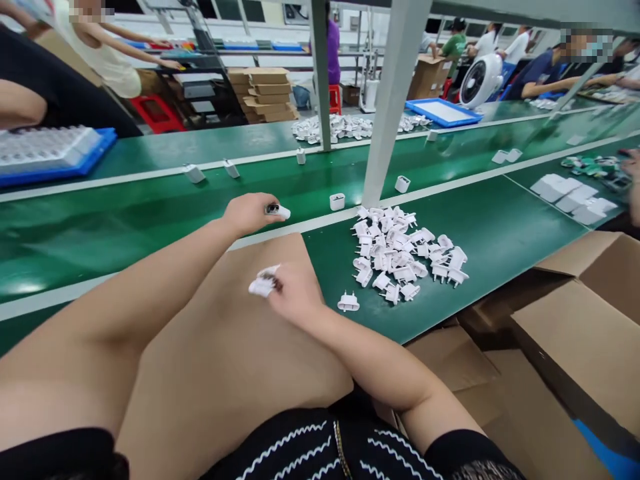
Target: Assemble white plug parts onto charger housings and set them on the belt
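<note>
My left hand (249,212) reaches out over the green conveyor belt (125,220), fingers closed on a small white charger shell (278,211). My right hand (295,290) hovers above a brown cardboard sheet (225,360) and pinches a white plug piece (262,285). To the right of that hand, a pile of white plug parts (405,252) lies on the green table (500,240), with one single plug part (348,303) apart from the pile.
Loose white shells (337,201) ride the belt. A grey post (390,100) stands behind the pile. Open cardboard boxes (575,333) sit at my right. A blue tray (55,157) lies far left. Other people work across the line, beside a white fan (481,80).
</note>
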`<state>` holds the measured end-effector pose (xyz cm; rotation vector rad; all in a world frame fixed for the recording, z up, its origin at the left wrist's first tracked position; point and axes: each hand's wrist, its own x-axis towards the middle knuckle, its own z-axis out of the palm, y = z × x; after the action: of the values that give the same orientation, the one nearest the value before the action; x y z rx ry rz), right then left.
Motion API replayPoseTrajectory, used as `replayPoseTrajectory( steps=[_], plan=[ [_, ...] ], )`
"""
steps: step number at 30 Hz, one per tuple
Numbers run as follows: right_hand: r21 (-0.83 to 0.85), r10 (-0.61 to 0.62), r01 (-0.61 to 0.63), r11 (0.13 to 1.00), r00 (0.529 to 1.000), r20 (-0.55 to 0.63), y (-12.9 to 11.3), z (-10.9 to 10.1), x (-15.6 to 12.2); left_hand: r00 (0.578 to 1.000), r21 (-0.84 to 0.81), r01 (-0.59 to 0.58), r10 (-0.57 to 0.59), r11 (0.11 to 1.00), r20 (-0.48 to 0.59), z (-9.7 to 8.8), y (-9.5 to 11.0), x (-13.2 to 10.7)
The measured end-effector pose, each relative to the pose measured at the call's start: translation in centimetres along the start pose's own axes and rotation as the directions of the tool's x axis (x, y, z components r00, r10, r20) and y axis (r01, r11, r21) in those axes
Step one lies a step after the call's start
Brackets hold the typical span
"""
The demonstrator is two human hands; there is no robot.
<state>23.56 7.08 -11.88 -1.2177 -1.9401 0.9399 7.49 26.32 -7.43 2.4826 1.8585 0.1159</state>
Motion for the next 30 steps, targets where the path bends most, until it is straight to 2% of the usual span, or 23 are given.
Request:
replayPoseTrajectory(
  steps=[1,2,4,5,6,8,10,11,13,15,17,19,21,23,30],
  plan=[
    [0.184,0.076,-0.064,0.981,0.996,-0.056,0.2,-0.2,0.5,0.999,-0.014,0.033,-0.033,0.999,0.004,-0.8,-0.3,-2.4],
    [0.374,0.158,-0.118,0.92,0.984,-0.078,0.4,-0.4,0.9,0.999,-0.029,0.048,-0.047,0.998,0.006,-1.5,-0.5,-4.8],
    [0.676,0.29,-0.189,0.713,0.956,-0.038,0.6,-0.8,1.6,1.0,-0.07,0.017,-0.018,0.997,-0.009,-2.1,-0.8,-9.8],
    [0.765,0.33,-0.212,0.607,0.944,0.0,0.6,-0.9,1.8,1.0,-0.108,-0.022,0.02,0.994,-0.021,-2.1,-0.8,-12.2],
    [0.82,0.356,-0.231,0.524,0.934,0.035,0.6,-1.0,2.0,0.997,-0.162,-0.067,0.062,0.985,-0.035,-1.8,-0.7,-14.4],
    [0.863,0.38,-0.262,0.432,0.921,0.089,0.3,-1.0,2.0,0.99,-0.29,-0.137,0.121,0.947,-0.072,-0.7,-0.4,-18.1],
    [0.861,0.368,-0.282,0.422,0.922,0.122,-0.1,-0.8,1.7,0.985,-0.396,-0.161,0.125,0.904,-0.116,1.0,0.0,-20.6],
    [0.846,0.347,-0.281,0.453,0.93,0.122,-0.2,-0.5,1.5,0.985,-0.438,-0.155,0.105,0.885,-0.138,2.0,0.2,-21.5],
    [0.779,0.295,-0.24,0.579,0.953,0.074,-0.5,0.0,1.2,0.986,-0.543,-0.124,0.04,0.831,-0.163,3.7,0.2,-22.5],
    [0.636,0.229,-0.149,0.757,0.972,-0.044,-0.7,0.5,0.9,0.99,-0.689,-0.073,-0.033,0.721,-0.139,5.0,0.0,-22.9],
    [0.403,0.119,-0.048,0.914,0.981,-0.153,-0.9,0.9,0.8,0.994,-0.798,-0.031,-0.068,0.602,-0.09,6.0,-0.5,-23.0],
    [0.117,-0.026,0.044,0.992,0.988,-0.151,-1.2,1.0,0.9,0.994,-0.837,-0.044,-0.058,0.545,-0.09,6.6,-0.9,-23.0],
    [-0.131,-0.138,0.129,0.983,0.989,-0.056,-1.7,1.1,0.9,0.99,-0.837,-0.086,-0.051,0.541,-0.134,6.9,-1.1,-23.0],
    [-0.294,-0.194,0.195,0.936,0.98,0.032,-2.2,1.1,1.0,0.986,-0.833,-0.103,-0.055,0.543,-0.157,7.1,-1.1,-23.0],
    [-0.543,-0.243,0.319,0.777,0.947,0.209,-3.2,1.2,1.1,0.99,-0.865,-0.079,-0.062,0.495,-0.126,7.1,-1.0,-22.6]
  ],
)
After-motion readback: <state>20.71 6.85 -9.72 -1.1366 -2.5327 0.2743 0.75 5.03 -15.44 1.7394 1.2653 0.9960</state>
